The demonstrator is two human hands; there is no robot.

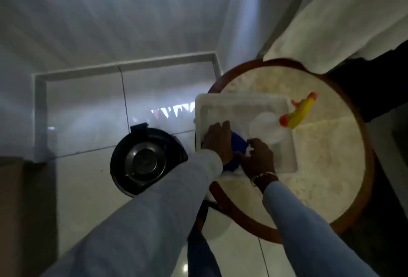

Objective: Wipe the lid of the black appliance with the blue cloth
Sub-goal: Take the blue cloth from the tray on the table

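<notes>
**Blue cloth in the tray, both hands on it**

Blue cloth (237,144) sits in the white tray (242,100) on the round tabletop (320,155); left hand (218,138) and right hand (257,157) each have a grip on it. Black appliance (143,159) stands on the floor, just beside. No readable writing anywhere.

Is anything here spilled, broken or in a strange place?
Nothing looks spilled or broken. One oddity: the black appliance stands on the floor beside the round table, not on it.
</notes>
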